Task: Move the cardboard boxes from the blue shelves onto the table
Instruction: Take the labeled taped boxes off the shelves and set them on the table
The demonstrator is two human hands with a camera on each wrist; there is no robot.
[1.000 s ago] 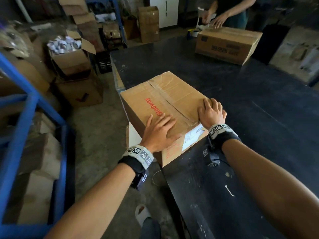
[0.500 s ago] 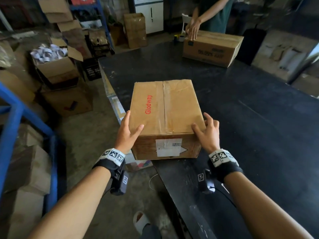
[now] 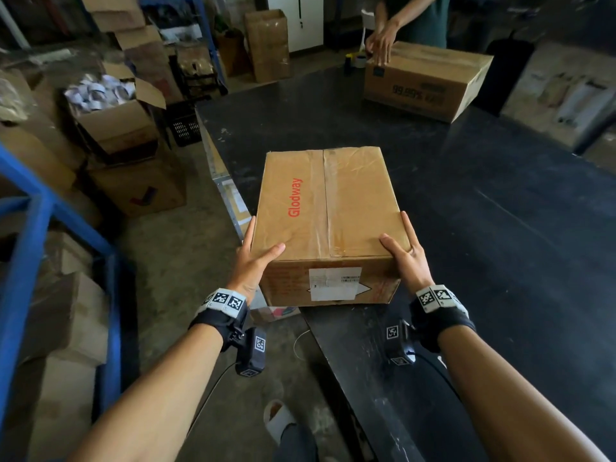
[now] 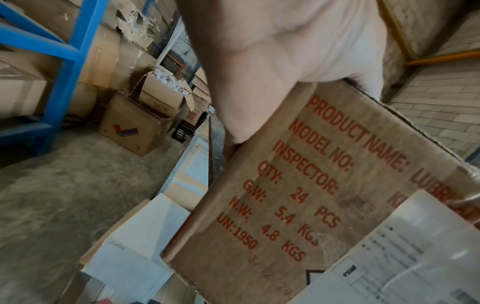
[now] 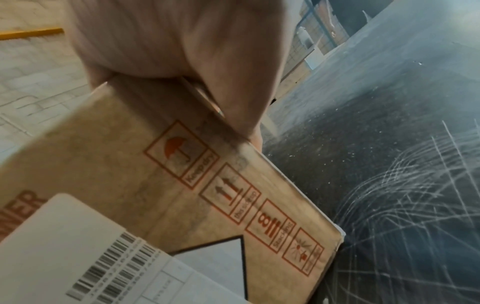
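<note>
The Glodway cardboard box point(image 3: 328, 211) sits mid-frame on the black desk point(image 3: 483, 228), its near left corner overhanging the edge. The left hand point(image 3: 251, 265) and right hand point(image 3: 405, 258) grasp its near corners, thumbs on top, fingers point(image 3: 407, 225) along the sides. The blue shelf frame point(image 3: 30, 228) stands at left.

The brown cardboard box point(image 3: 328, 208) is showing red lettering and a white label; the table point(image 3: 500, 228) is looking black, the shelf frame point(image 3: 25, 235) blue.

Dim head view; wrist views blurred, warped.
</note>
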